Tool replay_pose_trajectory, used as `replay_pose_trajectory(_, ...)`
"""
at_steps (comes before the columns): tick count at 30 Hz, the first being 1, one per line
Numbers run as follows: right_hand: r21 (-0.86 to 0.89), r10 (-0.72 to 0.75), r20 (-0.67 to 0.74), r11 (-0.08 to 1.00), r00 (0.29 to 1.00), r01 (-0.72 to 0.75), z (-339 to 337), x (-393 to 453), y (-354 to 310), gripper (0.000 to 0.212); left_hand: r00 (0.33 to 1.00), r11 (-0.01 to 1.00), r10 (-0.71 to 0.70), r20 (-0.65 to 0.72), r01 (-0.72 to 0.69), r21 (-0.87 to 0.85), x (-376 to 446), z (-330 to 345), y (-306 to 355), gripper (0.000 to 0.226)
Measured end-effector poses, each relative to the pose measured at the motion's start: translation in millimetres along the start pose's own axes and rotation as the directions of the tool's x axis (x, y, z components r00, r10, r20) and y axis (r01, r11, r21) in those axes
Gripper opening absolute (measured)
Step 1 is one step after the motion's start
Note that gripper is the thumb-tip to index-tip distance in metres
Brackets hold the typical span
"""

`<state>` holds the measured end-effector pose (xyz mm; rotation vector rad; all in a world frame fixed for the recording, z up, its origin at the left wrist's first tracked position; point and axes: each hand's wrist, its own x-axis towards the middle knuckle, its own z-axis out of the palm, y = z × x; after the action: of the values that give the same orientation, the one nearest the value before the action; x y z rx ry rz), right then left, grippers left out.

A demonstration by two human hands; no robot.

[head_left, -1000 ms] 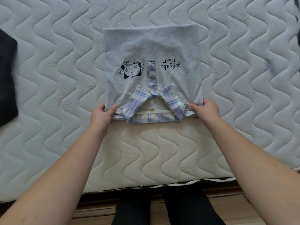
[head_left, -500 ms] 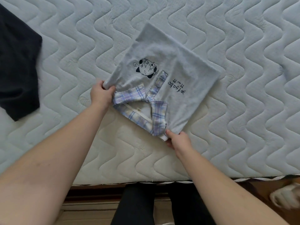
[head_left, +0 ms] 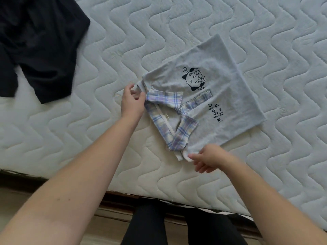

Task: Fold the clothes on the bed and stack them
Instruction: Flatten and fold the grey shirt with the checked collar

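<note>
Now that the folded shirt (head_left: 203, 96) has swung askew, left hand (head_left: 131, 101) and right hand (head_left: 210, 158) pinch its near corners, ready for stacking.

The folded shirt (head_left: 203, 103) lies on the mattress (head_left: 265, 32) ahead of me, turned so its collar (head_left: 168, 119) points toward seven o'clock. My left hand (head_left: 131, 101) is at the shirt's nine o'clock corner, my right hand (head_left: 210, 158) at its six o'clock corner. The other garment (head_left: 39, 46) lies well apart at ten o'clock. My legs (head_left: 177, 227) stand before the mattress edge.
</note>
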<state>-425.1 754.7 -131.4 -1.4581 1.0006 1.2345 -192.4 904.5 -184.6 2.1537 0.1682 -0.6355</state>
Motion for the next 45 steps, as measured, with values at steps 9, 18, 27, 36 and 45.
replay_pose_trajectory(9, -0.282, -0.634, -0.19, 0.767, 0.75, 0.576, -52.7, 21.6, -106.0, 0.013, 0.971, 0.911, -0.232, -0.062, 0.194, -0.365, -87.7, 8.0, -39.0, 0.015)
replay_pose_trajectory(18, -0.755, -0.829, -0.049, 0.395, 0.557, 0.523, -58.8, 56.7, -179.6, 0.041, 0.845, 0.722, -0.535, 0.007, 0.461, -0.517, -181.8, 70.0, -69.3, 0.015)
replay_pose_trajectory(27, -0.919, -0.843, -0.014, 0.223, 0.538, 0.325, -64.7, 100.9, -208.4, 0.071, 0.729, 0.536, -0.672, 0.134, 0.603, -0.591, -203.5, 124.4, -60.5, 0.049)
replay_pose_trajectory(36, -0.972, -0.801, -0.117, 0.213, 0.587, 0.096, -81.6, 101.2, -232.8, 0.051, 0.705, 0.304, -0.647, 0.29, 0.588, -0.75, -223.8, 137.1, -54.7, 0.026)
replay_pose_trajectory(45, -0.961, -0.658, 0.091, 0.139, 0.747, 0.239, -124.0, 92.7, -248.0, 0.054, 0.749, -0.141, -0.484, 0.453, 0.444, -0.885, -245.4, 169.4, -41.9, 0.054)
